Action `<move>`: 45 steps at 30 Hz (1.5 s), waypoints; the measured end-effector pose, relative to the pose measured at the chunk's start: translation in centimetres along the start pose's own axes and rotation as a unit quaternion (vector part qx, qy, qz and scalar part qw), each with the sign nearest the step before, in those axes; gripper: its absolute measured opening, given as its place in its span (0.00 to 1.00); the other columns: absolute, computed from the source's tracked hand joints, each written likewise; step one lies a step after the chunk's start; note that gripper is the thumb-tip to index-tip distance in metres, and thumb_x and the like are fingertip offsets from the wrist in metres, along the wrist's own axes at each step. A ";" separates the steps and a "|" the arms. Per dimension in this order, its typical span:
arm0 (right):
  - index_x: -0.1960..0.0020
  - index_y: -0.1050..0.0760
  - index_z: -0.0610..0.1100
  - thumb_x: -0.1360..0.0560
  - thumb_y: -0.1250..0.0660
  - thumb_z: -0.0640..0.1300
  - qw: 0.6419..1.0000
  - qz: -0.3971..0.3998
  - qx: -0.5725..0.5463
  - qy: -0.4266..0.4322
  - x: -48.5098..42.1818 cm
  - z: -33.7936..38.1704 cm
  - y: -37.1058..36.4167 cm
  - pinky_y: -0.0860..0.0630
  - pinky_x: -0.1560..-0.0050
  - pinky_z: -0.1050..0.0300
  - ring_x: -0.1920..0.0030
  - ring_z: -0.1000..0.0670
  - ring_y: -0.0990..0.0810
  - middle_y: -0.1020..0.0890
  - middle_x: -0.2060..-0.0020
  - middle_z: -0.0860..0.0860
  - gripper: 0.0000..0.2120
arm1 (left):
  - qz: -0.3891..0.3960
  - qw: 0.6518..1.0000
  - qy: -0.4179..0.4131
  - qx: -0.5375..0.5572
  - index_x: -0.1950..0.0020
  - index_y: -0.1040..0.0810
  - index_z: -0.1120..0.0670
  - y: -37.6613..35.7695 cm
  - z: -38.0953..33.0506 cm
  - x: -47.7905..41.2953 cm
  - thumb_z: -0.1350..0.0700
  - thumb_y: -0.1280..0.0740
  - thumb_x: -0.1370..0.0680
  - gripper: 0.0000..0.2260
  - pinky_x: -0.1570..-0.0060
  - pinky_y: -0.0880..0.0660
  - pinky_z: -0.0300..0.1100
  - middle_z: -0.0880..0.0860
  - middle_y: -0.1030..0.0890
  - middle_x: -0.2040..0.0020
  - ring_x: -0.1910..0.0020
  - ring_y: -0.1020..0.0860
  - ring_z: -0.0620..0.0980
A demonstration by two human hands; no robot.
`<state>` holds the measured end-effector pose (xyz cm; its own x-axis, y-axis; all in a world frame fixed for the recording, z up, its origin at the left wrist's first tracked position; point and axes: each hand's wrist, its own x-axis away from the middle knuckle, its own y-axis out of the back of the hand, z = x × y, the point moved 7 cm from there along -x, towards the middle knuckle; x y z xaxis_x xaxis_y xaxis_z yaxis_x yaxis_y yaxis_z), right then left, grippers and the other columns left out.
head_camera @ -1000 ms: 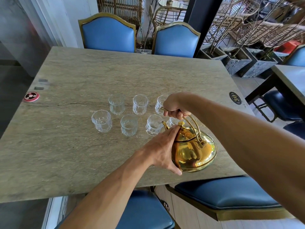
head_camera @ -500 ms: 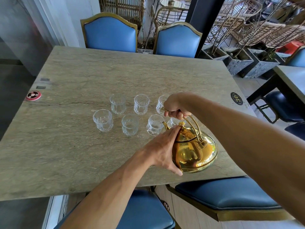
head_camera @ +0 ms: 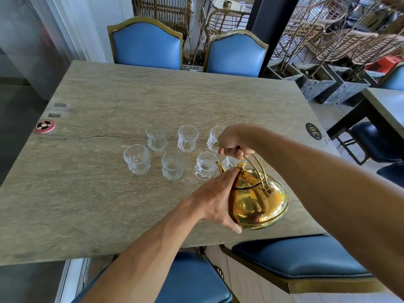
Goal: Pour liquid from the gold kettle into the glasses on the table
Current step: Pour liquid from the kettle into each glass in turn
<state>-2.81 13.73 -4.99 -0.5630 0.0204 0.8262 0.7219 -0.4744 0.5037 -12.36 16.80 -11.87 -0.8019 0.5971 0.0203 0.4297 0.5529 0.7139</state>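
Wrapping its fingers around the thin arched handle [head_camera: 259,169] of the shiny gold metal kettle [head_camera: 258,200], the right hand [head_camera: 235,142] is tilting it by the grey stone table [head_camera: 109,204]'s near edge. The left hand [head_camera: 216,197] is pressing straight fingers against the lid [head_camera: 246,181]. The spout [head_camera: 219,167] is pointing away, just beside the nearest clear cut-glass tumbler [head_camera: 205,166].

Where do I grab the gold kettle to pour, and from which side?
Take the shiny gold metal kettle by the top of its arched wire handle, from above: the handle stands up over the lid, spout facing the clear glasses. The right hand grips there.
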 end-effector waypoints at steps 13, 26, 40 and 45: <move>0.53 0.28 0.40 0.18 0.50 0.37 0.999 -0.021 -0.037 0.018 0.0 -0.6 0.3 0.46 0.82 0.71 0.86 0.55 0.42 0.37 0.77 0.50 0.12 | 0.038 0.998 0.034 -0.046 0.16 0.61 0.57 0.4 -0.2 0.6 0.38 0.14 0.40 0.71 0.21 0.47 0.44 0.56 0.50 0.15 0.18 0.43 0.58; 0.42 0.25 0.38 0.19 0.48 0.36 0.994 -0.051 -0.077 0.051 1.6 -0.2 0.1 0.46 0.80 0.68 0.76 0.53 0.43 0.36 0.74 0.49 0.14 | 0.063 0.994 0.033 -0.086 0.18 0.68 0.58 1.2 0.2 1.4 0.37 0.16 0.38 0.72 0.23 0.56 0.40 0.56 0.60 0.15 0.16 0.52 0.56; 0.46 0.27 0.40 0.18 0.48 0.37 0.992 -0.056 -0.090 0.063 2.4 1.5 -2.4 0.45 0.81 0.67 0.76 0.53 0.42 0.36 0.75 0.49 0.10 | 0.061 0.989 0.029 -0.129 0.17 0.65 0.58 2.3 2.2 4.2 0.35 0.16 0.39 0.72 0.20 0.51 0.44 0.56 0.57 0.15 0.17 0.50 0.55; 0.40 0.26 0.38 0.18 0.49 0.38 0.994 -0.051 -0.073 0.069 2.7 3.1 -3.6 0.44 0.81 0.66 0.77 0.53 0.41 0.35 0.75 0.49 0.14 | 0.054 0.989 0.035 -0.131 0.17 0.68 0.55 2.9 2.8 5.7 0.34 0.17 0.40 0.73 0.18 0.46 0.49 0.55 0.57 0.15 0.17 0.48 0.56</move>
<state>-5.70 18.24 -3.81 -0.6872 -0.0411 0.7253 0.5981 -0.5987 0.5327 -14.50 23.44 -11.70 -0.7879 0.5973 0.1495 0.4000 0.3120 0.8618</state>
